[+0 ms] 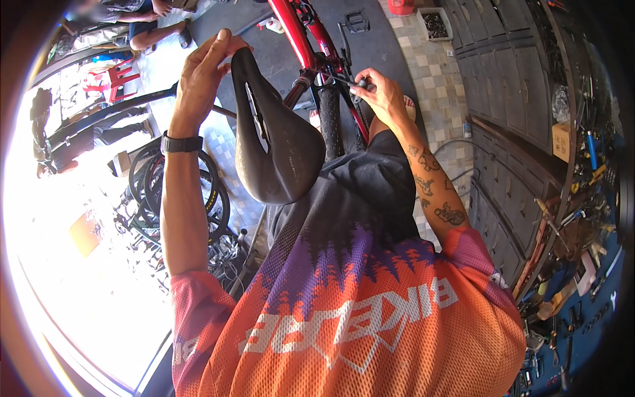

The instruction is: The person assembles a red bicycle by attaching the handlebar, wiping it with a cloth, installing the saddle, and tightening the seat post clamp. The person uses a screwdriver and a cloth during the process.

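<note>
Tiled workshop floor (440, 106), red bicycle (291, 33) far centre

Black saddle (284, 162) nearer, slightly left, nose pointing far. Left hand (200, 76) at the nose; hold hard to tell. Right hand (385, 97), farther right, closed on small dark part (362, 83).

black, slotted saddle (288, 159), pale-flecked, nose forward, left of a red bicycle frame (292, 33) and small dark tool (362, 83)
</note>
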